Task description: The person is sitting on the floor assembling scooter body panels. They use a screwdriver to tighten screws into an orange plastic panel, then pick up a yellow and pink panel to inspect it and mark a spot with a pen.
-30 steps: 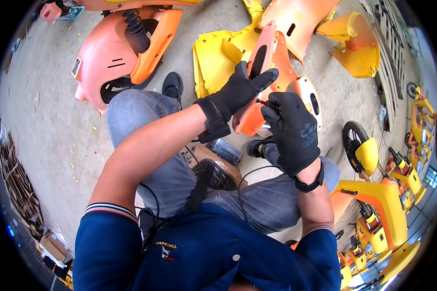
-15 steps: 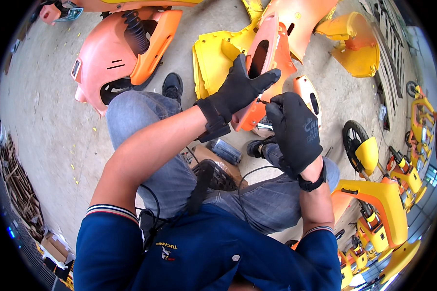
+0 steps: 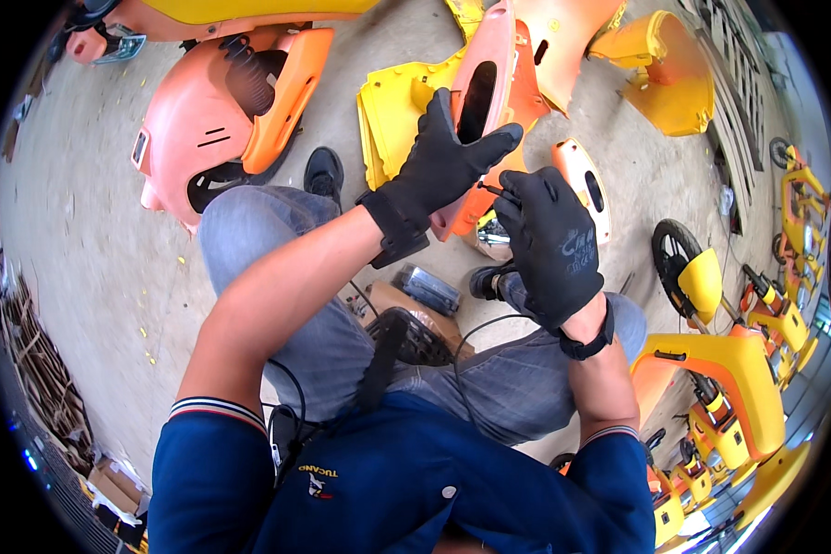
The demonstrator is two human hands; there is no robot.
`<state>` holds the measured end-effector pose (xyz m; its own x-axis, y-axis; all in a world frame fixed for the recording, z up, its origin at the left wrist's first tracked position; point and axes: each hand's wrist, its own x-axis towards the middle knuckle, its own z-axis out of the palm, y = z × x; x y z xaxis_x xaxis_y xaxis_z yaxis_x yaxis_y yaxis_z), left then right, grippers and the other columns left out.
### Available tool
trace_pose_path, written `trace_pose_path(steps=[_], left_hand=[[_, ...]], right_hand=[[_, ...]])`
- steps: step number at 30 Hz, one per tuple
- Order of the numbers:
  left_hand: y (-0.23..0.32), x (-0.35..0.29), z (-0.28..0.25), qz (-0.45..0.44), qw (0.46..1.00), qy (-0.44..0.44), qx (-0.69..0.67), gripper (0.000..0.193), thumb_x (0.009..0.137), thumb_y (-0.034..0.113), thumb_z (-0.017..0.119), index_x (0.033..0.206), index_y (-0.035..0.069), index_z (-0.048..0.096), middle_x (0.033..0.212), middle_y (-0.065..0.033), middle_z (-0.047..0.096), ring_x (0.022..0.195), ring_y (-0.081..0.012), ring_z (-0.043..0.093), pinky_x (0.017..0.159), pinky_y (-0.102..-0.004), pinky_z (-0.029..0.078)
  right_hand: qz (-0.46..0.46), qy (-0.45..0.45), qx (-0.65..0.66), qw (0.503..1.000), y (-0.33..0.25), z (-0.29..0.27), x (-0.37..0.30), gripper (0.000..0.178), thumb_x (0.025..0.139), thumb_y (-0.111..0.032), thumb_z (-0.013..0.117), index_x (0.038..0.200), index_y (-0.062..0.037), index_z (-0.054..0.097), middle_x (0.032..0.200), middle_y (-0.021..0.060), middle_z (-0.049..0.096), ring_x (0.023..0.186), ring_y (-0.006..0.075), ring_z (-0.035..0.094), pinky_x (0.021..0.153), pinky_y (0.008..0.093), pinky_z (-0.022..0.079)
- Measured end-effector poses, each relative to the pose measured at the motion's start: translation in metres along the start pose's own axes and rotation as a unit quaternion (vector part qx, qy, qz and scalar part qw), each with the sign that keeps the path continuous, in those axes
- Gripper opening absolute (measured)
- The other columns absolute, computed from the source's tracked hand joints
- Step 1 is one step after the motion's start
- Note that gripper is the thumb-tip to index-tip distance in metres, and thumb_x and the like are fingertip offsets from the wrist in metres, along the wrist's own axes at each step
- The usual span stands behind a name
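Observation:
My left hand (image 3: 445, 162), in a black glove, grips a scooter body panel (image 3: 466, 205), pink on its outer face and orange along its edge. The thumb stretches across the panel while the fingertips reach its dark oblong opening. Close by on the right, my right hand (image 3: 549, 245), also gloved in black, is closed with thumb and fingers pinching a thin dark rod-like piece (image 3: 490, 188). This piece points left, its tip at the panel's orange edge. Whether it is a tool or a screw is too small to tell, and its other end is hidden in the glove.
Yellow panels (image 3: 379, 115) lie beyond the held one, with a curved yellow cover (image 3: 669, 83) at far right. A pink scooter front (image 3: 189, 120) stands far left. Between my legs is a cardboard box (image 3: 406, 305); several yellow scooters (image 3: 739, 388) line the right.
The whole view has shifted slightly. Both hands stay at the panel's edge, with the thin dark piece still pinched in my right hand and showing a little more clearly.

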<state>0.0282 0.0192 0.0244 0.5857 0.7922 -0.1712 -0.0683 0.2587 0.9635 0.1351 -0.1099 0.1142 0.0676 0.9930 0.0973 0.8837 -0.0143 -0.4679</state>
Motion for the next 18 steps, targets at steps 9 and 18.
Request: trace_pose_path(steps=[9,18], left_hand=[[0.000,-0.001,0.002,0.075,0.997,0.011,0.033,0.065,0.087,0.028,0.076,0.133,0.000,0.041,0.121,-0.0127,0.057,0.108,-0.0174,0.058,0.092,-0.0314,0.049],[0.018,-0.003,0.001,0.032,0.999,-0.015,-0.020,0.066,0.088,0.031,0.075,0.135,0.000,0.040,0.119,-0.0119,0.057,0.104,-0.0148,0.058,0.091,-0.0297,0.049]], right_hand=[[0.021,0.032,0.145,0.989,0.000,0.000,0.001,0.029,0.086,-0.003,0.066,0.112,-0.0040,0.054,0.099,0.0182,0.056,0.084,0.0355,0.066,0.071,0.0402,0.053],[0.082,-0.006,0.090,0.993,-0.004,-0.001,0.002,0.026,0.085,-0.003,0.066,0.108,-0.0058,0.056,0.097,0.0147,0.055,0.091,0.0351,0.064,0.071,0.0408,0.052]])
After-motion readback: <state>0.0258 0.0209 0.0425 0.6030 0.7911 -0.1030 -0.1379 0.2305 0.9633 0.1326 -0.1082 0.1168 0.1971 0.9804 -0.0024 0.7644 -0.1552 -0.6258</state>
